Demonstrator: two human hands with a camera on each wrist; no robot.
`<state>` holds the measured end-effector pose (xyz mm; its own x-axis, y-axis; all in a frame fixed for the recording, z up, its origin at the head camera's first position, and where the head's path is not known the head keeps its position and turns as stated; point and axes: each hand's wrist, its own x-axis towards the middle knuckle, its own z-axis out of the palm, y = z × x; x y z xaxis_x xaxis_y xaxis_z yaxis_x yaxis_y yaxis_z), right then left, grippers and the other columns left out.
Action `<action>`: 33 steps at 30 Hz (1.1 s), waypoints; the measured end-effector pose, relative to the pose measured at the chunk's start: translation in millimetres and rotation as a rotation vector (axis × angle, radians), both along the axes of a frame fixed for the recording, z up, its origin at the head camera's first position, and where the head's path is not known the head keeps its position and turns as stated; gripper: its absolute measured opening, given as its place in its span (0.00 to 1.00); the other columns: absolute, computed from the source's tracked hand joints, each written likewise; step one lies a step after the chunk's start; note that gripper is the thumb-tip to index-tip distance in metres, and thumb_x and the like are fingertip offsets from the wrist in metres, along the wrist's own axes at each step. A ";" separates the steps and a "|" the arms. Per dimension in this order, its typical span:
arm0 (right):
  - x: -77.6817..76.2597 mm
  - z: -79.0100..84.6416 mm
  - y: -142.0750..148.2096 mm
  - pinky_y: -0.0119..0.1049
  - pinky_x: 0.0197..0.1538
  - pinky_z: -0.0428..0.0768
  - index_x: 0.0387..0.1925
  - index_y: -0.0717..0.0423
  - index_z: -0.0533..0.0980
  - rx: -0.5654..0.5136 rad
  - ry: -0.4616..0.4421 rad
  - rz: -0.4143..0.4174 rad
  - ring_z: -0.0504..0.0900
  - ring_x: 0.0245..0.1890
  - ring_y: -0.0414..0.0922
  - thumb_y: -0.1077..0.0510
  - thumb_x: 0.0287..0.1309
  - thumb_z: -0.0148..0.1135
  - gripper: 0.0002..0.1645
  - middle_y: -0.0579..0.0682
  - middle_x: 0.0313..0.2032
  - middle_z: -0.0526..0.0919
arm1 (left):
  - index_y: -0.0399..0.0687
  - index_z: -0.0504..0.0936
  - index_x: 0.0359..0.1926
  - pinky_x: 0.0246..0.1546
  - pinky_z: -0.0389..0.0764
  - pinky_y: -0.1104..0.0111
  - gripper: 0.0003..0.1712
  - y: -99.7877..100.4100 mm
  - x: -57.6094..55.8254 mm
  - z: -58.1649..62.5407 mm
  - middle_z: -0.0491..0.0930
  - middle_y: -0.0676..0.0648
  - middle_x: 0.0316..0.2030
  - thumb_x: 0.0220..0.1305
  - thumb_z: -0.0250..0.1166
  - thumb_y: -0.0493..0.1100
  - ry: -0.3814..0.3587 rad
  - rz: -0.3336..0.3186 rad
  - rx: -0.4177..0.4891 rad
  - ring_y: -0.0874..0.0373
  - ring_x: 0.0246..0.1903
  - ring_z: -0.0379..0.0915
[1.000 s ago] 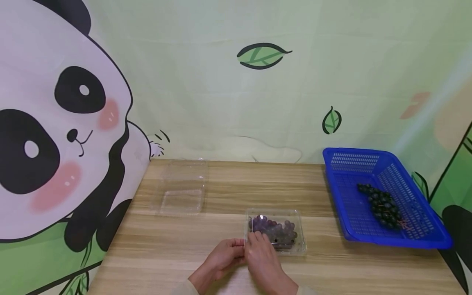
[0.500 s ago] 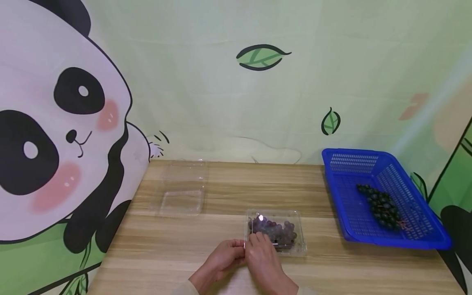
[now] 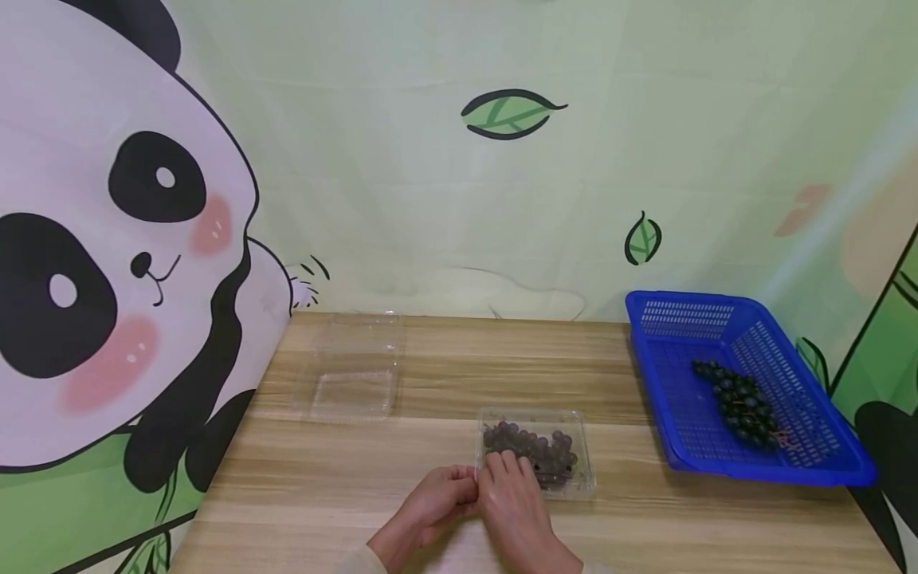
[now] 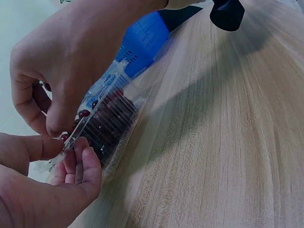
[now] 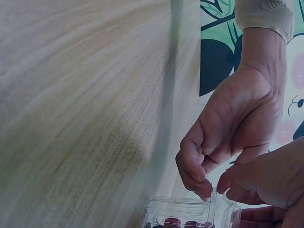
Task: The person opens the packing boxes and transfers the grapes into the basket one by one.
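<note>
A clear plastic clamshell box (image 3: 586, 470) with dark purple grapes (image 3: 534, 446) inside lies on the wooden table, close in front of me. Its lid lies over the grapes. My left hand (image 3: 446, 498) pinches the box's rim at the near left corner, thumb on top and fingers below, as the left wrist view shows. Over the same corner is my right hand (image 3: 515, 506), its thumb and bent fingers gripping the lid's edge. In the right wrist view, both hands meet at the rim of the box (image 5: 178, 204), and part of the grapes shows through the plastic.
Another clear plastic container (image 3: 355, 395) stands at the back left of the table (image 3: 344, 478). On the right, a blue perforated basket (image 3: 670, 414) holds a bunch of dark grapes (image 3: 746, 402). A cloth printed with a panda and leaves hangs behind the table.
The right hand's fingers have shifted very slightly on the lid, and the bright glare over the grapes has gone. The left hand, box and basket keep their places.
</note>
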<state>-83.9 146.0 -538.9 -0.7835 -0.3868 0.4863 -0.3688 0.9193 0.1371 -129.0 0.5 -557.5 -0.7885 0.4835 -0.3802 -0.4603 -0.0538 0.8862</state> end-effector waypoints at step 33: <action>-3.4 -2.5 12.8 0.44 0.43 0.71 0.48 0.57 0.78 -0.076 -0.001 -0.046 0.73 0.47 0.54 0.63 0.58 0.51 0.18 0.55 0.46 0.77 | 0.29 0.76 0.44 0.36 0.83 0.73 0.06 11.4 5.1 -0.7 0.81 0.47 0.32 0.69 0.57 0.29 0.030 0.115 -0.042 0.62 0.32 0.80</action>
<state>-87.2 158.8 -541.3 -0.8001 -0.3121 0.5122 -0.3259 0.9431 0.0657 -123.9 11.9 -558.2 -0.8493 0.3733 -0.3734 -0.4262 -0.0675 0.9021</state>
